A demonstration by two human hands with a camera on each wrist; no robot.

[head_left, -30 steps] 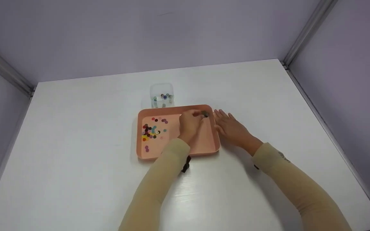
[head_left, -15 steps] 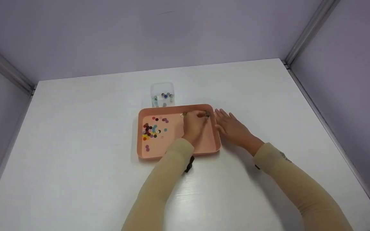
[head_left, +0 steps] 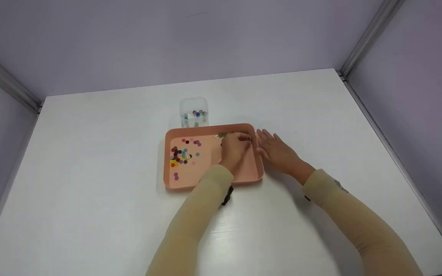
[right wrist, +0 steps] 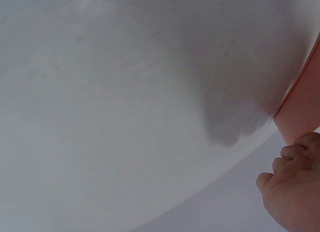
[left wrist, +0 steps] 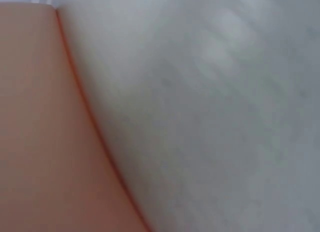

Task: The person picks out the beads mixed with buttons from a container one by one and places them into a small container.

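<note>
A pink tray [head_left: 209, 128] lies mid-table, with several small coloured round pieces [head_left: 180, 155] clustered in its left half. My left hand [head_left: 236, 147] is inside the tray at its far right corner. Its fingers are bent down over a few small greenish pieces [head_left: 225, 135] by the far wall, and whether they pinch one is hidden. My right hand [head_left: 276, 150] lies flat on the table with straight fingers against the tray's right outer wall. The right wrist view shows knuckles [right wrist: 295, 192] beside the tray wall [right wrist: 305, 107]. The blurred left wrist view shows only tray [left wrist: 40, 117] and table [left wrist: 210, 117].
A small clear container [head_left: 194, 112] holding several coloured pieces stands just behind the tray's far edge. The white table [head_left: 90, 172] is enclosed by lilac walls at the back and both sides.
My left hand has slid a little right and nearer within the tray's far right corner, uncovering greenish pieces along the far wall. The right hand has stayed put.
</note>
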